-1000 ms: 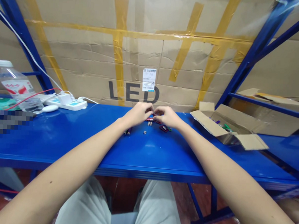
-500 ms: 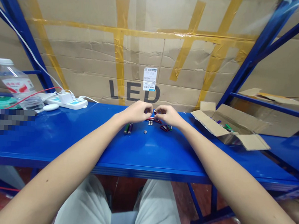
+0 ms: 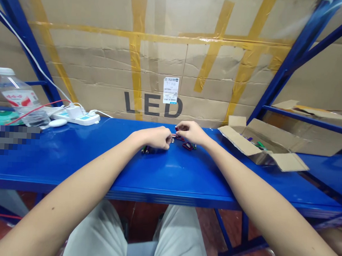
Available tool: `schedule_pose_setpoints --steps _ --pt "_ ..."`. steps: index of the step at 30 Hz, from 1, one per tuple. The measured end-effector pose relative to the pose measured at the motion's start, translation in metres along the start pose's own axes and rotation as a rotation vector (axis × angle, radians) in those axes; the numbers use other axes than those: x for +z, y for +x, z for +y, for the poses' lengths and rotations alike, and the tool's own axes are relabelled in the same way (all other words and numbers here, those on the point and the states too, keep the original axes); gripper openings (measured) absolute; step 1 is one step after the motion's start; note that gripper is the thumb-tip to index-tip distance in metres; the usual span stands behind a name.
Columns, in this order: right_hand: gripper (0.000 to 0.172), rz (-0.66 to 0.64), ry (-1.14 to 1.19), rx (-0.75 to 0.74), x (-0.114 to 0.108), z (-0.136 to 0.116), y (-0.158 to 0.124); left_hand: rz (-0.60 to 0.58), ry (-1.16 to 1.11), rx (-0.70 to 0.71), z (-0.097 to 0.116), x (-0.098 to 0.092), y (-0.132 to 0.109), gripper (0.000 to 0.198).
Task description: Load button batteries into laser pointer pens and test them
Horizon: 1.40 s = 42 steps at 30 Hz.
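Near the back of the blue table, my right hand [image 3: 193, 132] pinches a small red metal tube [image 3: 176, 128]; only its end shows above the fingertips. My left hand [image 3: 156, 137] is lowered to the tabletop, its fingers closed together, and whatever they may hold is hidden. Just right of its fingertips lie several small silver button cells [image 3: 172, 140]. Behind these is a red metal piece [image 3: 174, 135], partly covered by the hands. Dark green and purple tubes [image 3: 145, 150] stick out from under my left hand. Red carabiner clips [image 3: 188, 145] rest below my right hand.
An open cardboard box [image 3: 262, 144] with colourful small parts stands at the right. On the left are a water bottle [image 3: 20, 97], a white power strip [image 3: 84, 117] and cables. A large carton [image 3: 105, 71] marked LED rises behind the blue table [image 3: 174, 178].
My left hand has come down and slightly left, away from my right hand, and now covers the loose button cells and part of the dark tubes. My right hand stays nearly still.
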State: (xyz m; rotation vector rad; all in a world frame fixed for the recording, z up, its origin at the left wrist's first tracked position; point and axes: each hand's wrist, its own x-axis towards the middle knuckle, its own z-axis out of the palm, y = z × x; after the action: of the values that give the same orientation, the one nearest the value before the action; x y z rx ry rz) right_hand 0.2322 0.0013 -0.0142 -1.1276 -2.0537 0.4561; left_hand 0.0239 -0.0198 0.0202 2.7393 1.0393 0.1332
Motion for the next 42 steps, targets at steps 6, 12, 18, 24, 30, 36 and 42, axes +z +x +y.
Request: schedule_pose_setpoints --steps 6,12,18,24,30,36,42 --pt "0.022 -0.004 -0.091 -0.068 0.004 -0.009 -0.003 0.701 -0.266 -0.034 -0.014 0.006 0.013 0.012" --pt "0.025 0.030 -0.175 -0.181 0.009 -0.014 -0.004 0.593 -0.428 -0.073 -0.011 0.009 0.014 0.007" --pt "0.028 0.184 -0.117 -0.292 0.018 -0.011 -0.008 0.543 -0.725 -0.098 -0.004 0.006 0.012 0.011" --pt "0.015 0.298 -0.200 -0.428 0.014 -0.016 -0.011 0.508 -0.841 -0.116 0.003 0.005 0.014 0.017" --pt "0.009 0.198 -0.143 -0.382 0.006 -0.018 -0.008 0.448 -0.743 -0.041 -0.004 0.006 0.013 0.015" --pt "0.011 0.147 -0.117 -0.252 0.005 -0.016 -0.006 0.455 -0.702 0.006 -0.013 0.012 0.018 0.011" --pt "0.012 0.083 -0.032 -0.088 0.005 -0.022 -0.007 0.462 -0.629 0.023 -0.013 0.012 0.016 0.012"
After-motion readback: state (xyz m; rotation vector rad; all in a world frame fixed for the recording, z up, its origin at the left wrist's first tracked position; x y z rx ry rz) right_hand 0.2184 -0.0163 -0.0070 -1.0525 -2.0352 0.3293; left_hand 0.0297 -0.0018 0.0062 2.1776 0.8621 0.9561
